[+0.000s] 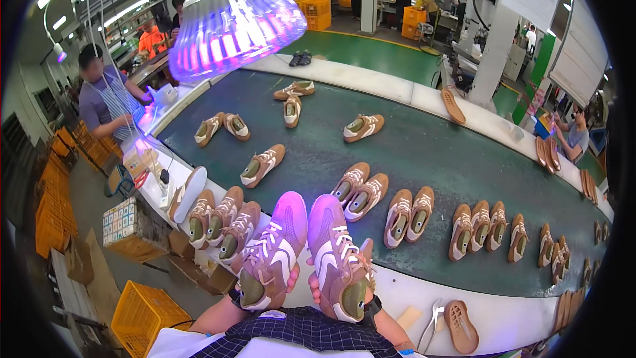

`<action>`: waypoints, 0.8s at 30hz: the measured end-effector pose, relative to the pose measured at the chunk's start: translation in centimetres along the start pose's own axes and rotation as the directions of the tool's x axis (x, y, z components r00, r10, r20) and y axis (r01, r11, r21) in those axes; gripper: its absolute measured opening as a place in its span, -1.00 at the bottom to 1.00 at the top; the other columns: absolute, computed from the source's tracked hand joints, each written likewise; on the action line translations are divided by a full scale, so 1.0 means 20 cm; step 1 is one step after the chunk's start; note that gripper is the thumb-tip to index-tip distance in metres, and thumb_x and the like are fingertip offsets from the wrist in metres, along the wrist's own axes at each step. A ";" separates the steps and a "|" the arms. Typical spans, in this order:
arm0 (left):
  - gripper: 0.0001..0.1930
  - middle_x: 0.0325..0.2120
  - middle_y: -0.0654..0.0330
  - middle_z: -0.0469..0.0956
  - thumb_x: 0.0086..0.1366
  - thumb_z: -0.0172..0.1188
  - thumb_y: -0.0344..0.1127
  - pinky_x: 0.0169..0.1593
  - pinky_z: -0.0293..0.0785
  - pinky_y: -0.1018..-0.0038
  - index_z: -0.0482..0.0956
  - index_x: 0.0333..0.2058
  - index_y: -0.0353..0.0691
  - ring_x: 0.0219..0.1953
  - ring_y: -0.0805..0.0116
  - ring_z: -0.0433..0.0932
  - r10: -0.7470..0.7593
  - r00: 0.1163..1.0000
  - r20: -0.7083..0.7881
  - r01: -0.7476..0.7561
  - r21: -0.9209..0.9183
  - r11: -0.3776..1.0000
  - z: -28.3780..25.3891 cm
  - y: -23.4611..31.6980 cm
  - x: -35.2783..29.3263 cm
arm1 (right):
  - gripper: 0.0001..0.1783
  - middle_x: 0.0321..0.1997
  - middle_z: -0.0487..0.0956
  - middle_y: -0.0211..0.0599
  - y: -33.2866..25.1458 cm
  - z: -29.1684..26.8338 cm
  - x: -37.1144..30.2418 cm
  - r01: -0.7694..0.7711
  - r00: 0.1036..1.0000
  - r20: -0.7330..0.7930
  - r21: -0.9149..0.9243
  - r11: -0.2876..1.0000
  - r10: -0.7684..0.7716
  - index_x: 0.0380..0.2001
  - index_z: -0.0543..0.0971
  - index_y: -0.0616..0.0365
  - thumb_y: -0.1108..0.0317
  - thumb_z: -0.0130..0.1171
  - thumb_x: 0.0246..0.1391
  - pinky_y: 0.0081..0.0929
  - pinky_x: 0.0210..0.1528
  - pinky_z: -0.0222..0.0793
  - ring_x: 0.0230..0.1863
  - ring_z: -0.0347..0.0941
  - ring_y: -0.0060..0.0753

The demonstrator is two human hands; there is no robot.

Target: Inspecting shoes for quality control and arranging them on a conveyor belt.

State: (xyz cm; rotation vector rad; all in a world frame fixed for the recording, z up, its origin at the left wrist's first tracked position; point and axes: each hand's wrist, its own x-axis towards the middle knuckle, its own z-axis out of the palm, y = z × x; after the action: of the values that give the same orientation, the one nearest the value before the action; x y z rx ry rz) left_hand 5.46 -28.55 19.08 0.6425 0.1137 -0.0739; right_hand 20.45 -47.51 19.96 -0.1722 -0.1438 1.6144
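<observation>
a long, dark green work surface (318,134), scuffed and matte, curves across the view in front of me, edged by a smooth white ledge (391,87). around it is a busy workshop: glossy green floor (361,53), a pale pillar (369,0), stacked orange crates (314,12), and at the left a co-worker (122,103) in a striped apron. a large ribbed glass lamp (235,23) hangs close above, throwing violet light

i hold a pair of tan sneakers upright side by side at the near edge, toes pointing away. my left hand (292,278) is curled closed around the heel part of the left shoe (273,248), and my right hand (314,286) is curled the same way around the right shoe (333,258); only some fingers show. the uppers mix mesh and suede-like panels with curved white stripes and white laces, and olive shapes fill the openings; the lamp tints the rounded toes pink

similar sneakers (400,219) stand scattered and paired on the green surface, and three more (223,215) crowd the ledge to my left. to my right lie metal pliers (432,325) and a flat brown sole (462,327) with a raised rim; below left sits a slatted yellow-orange basket (144,318)
</observation>
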 end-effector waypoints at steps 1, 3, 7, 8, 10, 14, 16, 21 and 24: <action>-0.40 -0.37 -0.11 0.48 0.21 -0.05 0.18 -0.36 0.48 0.26 0.43 -0.15 -0.35 -0.39 0.09 0.52 0.010 1.000 0.002 -0.010 -0.015 1.000 -0.02 0.02 -0.01 | 0.16 -0.24 0.47 0.02 0.01 0.01 0.03 -0.021 1.000 -0.006 0.009 1.000 0.021 0.16 0.21 0.28 -0.56 -0.06 -0.24 -0.20 -0.25 0.45 -0.31 0.48 -0.06; -0.39 -0.37 -0.11 0.48 0.20 -0.05 0.19 -0.36 0.48 0.26 0.43 -0.15 -0.35 -0.39 0.08 0.52 0.040 0.999 0.026 -0.039 -0.034 0.999 -0.03 0.08 -0.02 | 0.17 -0.24 0.47 0.04 0.03 0.02 0.08 -0.024 0.999 -0.021 0.040 0.999 0.025 0.17 0.20 0.29 -0.55 -0.07 -0.24 -0.19 -0.25 0.45 -0.31 0.48 -0.03; -0.38 -0.37 -0.13 0.48 0.20 -0.05 0.20 -0.37 0.49 0.24 0.42 -0.15 -0.36 -0.39 0.07 0.52 0.078 0.993 0.089 -0.069 -0.096 0.993 -0.03 0.19 -0.02 | 0.18 -0.24 0.46 0.07 0.06 0.02 0.19 -0.008 1.000 0.002 0.034 0.999 0.008 0.18 0.20 0.29 -0.56 -0.10 -0.25 -0.19 -0.25 0.45 -0.30 0.48 0.01; -0.38 -0.37 -0.13 0.48 0.20 -0.05 0.20 -0.37 0.49 0.24 0.42 -0.15 -0.36 -0.39 0.07 0.52 0.089 0.990 0.106 -0.078 -0.106 0.991 -0.04 0.22 -0.02 | 0.18 -0.23 0.46 0.07 0.06 0.03 0.21 0.004 1.000 0.005 0.016 1.000 -0.004 0.18 0.20 0.29 -0.56 -0.10 -0.25 -0.19 -0.25 0.45 -0.30 0.48 0.01; -0.37 -0.36 -0.14 0.48 0.20 -0.06 0.21 -0.37 0.49 0.24 0.42 -0.15 -0.36 -0.39 0.06 0.53 0.094 0.986 0.135 -0.076 -0.137 0.988 -0.04 0.26 -0.01 | 0.18 -0.23 0.46 0.08 0.05 0.06 0.24 0.028 1.000 0.012 -0.021 0.999 -0.028 0.18 0.20 0.30 -0.56 -0.11 -0.26 -0.20 -0.25 0.45 -0.30 0.48 0.02; -0.30 -0.37 -0.23 0.44 0.20 -0.02 0.19 -0.38 0.47 0.20 0.31 -0.01 -0.43 -0.36 -0.02 0.52 0.039 0.980 0.197 0.007 -0.227 0.974 -0.16 0.28 0.04 | 0.21 -0.22 0.46 0.09 0.03 0.09 0.29 0.068 0.998 0.003 -0.054 0.996 -0.068 0.17 0.20 0.33 -0.57 -0.11 -0.28 -0.20 -0.24 0.44 -0.30 0.48 0.01; -0.30 -0.38 -0.20 0.45 0.22 -0.03 0.18 -0.40 0.46 0.23 0.29 0.02 -0.42 -0.39 0.01 0.51 0.035 0.978 0.204 -0.003 -0.152 0.988 -0.17 0.30 0.09 | 0.20 -0.22 0.45 0.08 0.02 0.06 0.29 0.107 0.994 0.004 -0.040 0.993 -0.107 0.17 0.20 0.34 -0.57 -0.11 -0.26 -0.20 -0.23 0.44 -0.29 0.48 0.01; -0.30 -0.38 -0.09 0.46 0.22 -0.03 0.18 -0.38 0.44 0.34 0.27 0.06 -0.38 -0.41 0.09 0.48 0.038 0.987 0.156 -0.016 -0.139 0.990 -0.08 0.26 0.21 | 0.14 -0.22 0.45 0.05 -0.03 0.07 0.24 0.201 0.979 0.020 0.024 0.979 -0.202 0.15 0.22 0.35 -0.53 -0.17 -0.18 -0.22 -0.23 0.42 -0.28 0.46 -0.02; -0.31 -0.34 -0.04 0.46 0.22 -0.03 0.18 -0.33 0.43 0.39 0.28 0.07 -0.35 -0.38 0.13 0.47 0.019 0.979 0.201 0.012 -0.151 0.988 -0.04 0.24 0.27 | 0.08 -0.20 0.45 0.03 -0.03 0.03 0.21 0.256 0.966 0.011 0.059 0.965 -0.257 0.13 0.23 0.34 -0.49 -0.23 -0.11 -0.21 -0.24 0.40 -0.27 0.45 -0.04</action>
State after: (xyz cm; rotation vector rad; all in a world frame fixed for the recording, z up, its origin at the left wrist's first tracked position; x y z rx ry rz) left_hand 11.24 -24.44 20.67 0.4797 -0.0782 -0.1252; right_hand 20.64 -43.18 20.59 -0.0903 -0.1283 1.3602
